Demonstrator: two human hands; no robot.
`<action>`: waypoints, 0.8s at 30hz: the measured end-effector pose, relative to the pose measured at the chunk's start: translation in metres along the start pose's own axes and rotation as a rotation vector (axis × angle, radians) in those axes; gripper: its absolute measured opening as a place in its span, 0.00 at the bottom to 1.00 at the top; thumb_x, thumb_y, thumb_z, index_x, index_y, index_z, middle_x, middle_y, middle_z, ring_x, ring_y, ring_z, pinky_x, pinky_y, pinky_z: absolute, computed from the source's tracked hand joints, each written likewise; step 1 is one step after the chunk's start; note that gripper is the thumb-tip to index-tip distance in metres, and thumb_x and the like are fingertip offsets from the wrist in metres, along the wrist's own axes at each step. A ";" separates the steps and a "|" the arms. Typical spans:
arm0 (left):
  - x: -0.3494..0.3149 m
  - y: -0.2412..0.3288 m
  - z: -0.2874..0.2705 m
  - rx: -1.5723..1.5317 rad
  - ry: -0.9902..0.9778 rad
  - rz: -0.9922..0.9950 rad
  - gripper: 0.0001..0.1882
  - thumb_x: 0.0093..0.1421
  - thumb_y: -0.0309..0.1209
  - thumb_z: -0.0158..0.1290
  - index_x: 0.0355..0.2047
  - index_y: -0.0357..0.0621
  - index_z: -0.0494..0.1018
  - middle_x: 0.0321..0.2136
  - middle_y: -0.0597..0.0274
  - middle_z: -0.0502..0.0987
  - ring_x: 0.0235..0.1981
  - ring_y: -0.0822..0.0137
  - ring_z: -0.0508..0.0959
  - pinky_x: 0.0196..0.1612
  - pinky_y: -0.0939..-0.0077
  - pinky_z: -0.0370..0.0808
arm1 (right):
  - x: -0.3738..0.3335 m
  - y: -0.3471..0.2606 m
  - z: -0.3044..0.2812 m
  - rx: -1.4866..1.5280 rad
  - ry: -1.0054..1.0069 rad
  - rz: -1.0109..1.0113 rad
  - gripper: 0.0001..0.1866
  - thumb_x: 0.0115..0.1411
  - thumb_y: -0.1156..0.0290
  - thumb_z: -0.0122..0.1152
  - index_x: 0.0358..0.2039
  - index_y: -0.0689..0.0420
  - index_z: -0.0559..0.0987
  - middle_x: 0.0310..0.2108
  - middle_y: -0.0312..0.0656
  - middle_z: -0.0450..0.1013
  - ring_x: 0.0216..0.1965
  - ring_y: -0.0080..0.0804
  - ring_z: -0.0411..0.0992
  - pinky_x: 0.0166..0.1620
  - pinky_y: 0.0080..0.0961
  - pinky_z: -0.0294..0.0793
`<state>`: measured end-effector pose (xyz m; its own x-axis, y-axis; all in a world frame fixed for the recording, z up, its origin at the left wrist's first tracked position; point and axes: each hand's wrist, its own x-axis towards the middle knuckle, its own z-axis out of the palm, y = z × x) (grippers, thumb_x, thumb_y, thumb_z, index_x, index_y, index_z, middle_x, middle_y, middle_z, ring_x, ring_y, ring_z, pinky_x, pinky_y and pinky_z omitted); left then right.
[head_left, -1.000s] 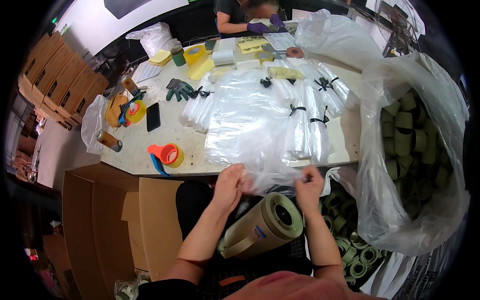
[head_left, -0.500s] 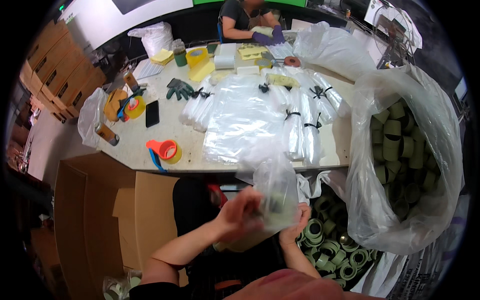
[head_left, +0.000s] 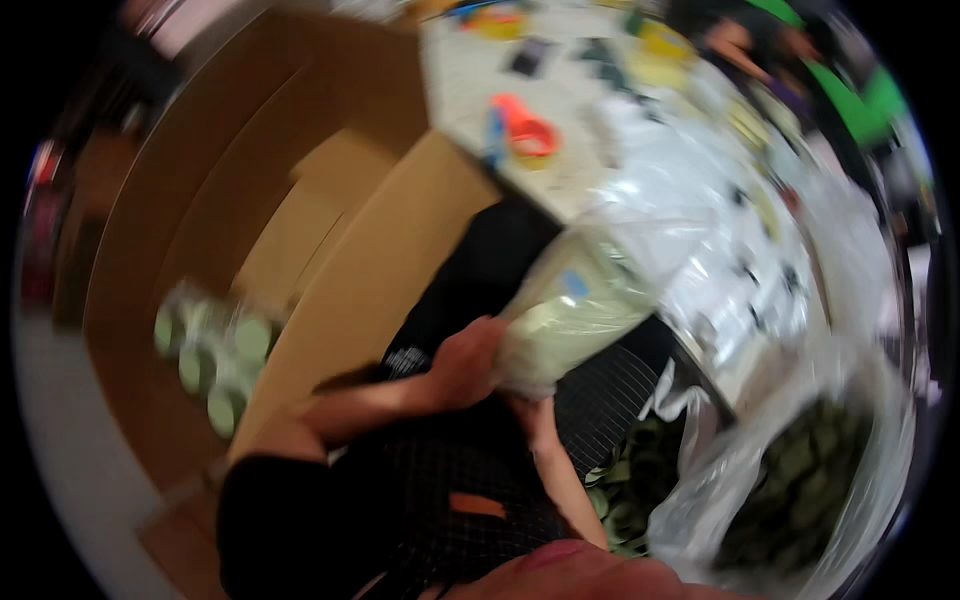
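Over my lap is a clear plastic bag (head_left: 590,310) with pale green contents and a small blue patch on it; the loose, see-through end points toward the table. My left hand (head_left: 468,362) grips the lower left side of the bag, fingers closed against it. From below, my right hand (head_left: 530,412) holds the bag's near end, its fingers partly hidden by the plastic. Motion blurs the picture, so the exact shape of what is inside cannot be made out.
To the left stands a large open carton (head_left: 385,250) with bagged pale green cylinders (head_left: 215,350) inside. Flat clear bags (head_left: 690,200) and an orange tape dispenser (head_left: 525,132) lie on the table (head_left: 570,185). At lower right, a big plastic sack (head_left: 690,510) holds dark green parts.
My view has swung left, bringing the carton and its packed cylinders into sight. The bag is now tilted and held near its lower end, with its pale green contents showing more clearly.
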<state>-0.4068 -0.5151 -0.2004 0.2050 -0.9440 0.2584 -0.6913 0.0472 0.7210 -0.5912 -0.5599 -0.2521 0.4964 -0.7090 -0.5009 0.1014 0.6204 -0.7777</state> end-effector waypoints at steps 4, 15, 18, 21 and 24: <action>-0.008 -0.009 -0.020 0.027 0.328 -0.002 0.36 0.53 0.27 0.59 0.62 0.35 0.59 0.49 0.42 0.74 0.50 0.40 0.75 0.50 0.55 0.76 | 0.007 -0.043 0.048 -0.440 -0.227 -0.202 0.23 0.56 0.81 0.65 0.54 0.64 0.75 0.48 0.42 0.76 0.48 0.32 0.74 0.52 0.29 0.72; -0.081 -0.192 -0.252 -0.307 0.990 -0.782 0.25 0.69 0.40 0.48 0.59 0.35 0.65 0.53 0.51 0.74 0.53 0.57 0.75 0.55 0.60 0.72 | -0.012 -0.086 0.141 -0.686 -0.835 -0.375 0.40 0.52 0.82 0.69 0.66 0.59 0.64 0.56 0.48 0.73 0.51 0.35 0.74 0.56 0.31 0.72; -0.154 -0.254 -0.233 -0.116 0.815 -1.124 0.24 0.68 0.40 0.49 0.58 0.36 0.66 0.51 0.51 0.74 0.51 0.58 0.76 0.53 0.61 0.73 | -0.016 -0.053 0.097 -0.675 -0.583 -0.196 0.30 0.58 0.80 0.63 0.62 0.60 0.68 0.52 0.45 0.74 0.49 0.29 0.74 0.54 0.28 0.72; -0.227 -0.279 -0.202 -0.008 0.603 -1.380 0.24 0.67 0.41 0.50 0.56 0.36 0.67 0.49 0.52 0.75 0.49 0.59 0.77 0.51 0.62 0.74 | -0.034 -0.027 0.068 -0.542 -0.369 -0.064 0.22 0.64 0.80 0.57 0.59 0.62 0.70 0.48 0.41 0.76 0.46 0.25 0.73 0.53 0.24 0.71; -0.276 -0.282 -0.188 0.059 0.428 -1.522 0.23 0.67 0.41 0.51 0.55 0.36 0.68 0.47 0.53 0.76 0.47 0.61 0.78 0.48 0.63 0.75 | -0.044 -0.021 0.053 -0.416 -0.209 -0.046 0.18 0.64 0.81 0.57 0.55 0.62 0.73 0.43 0.40 0.77 0.42 0.24 0.73 0.51 0.21 0.72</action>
<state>-0.1381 -0.2069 -0.3541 0.8686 0.0641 -0.4914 0.3119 -0.8413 0.4415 -0.5689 -0.5243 -0.1934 0.6672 -0.6230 -0.4082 -0.2055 0.3728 -0.9049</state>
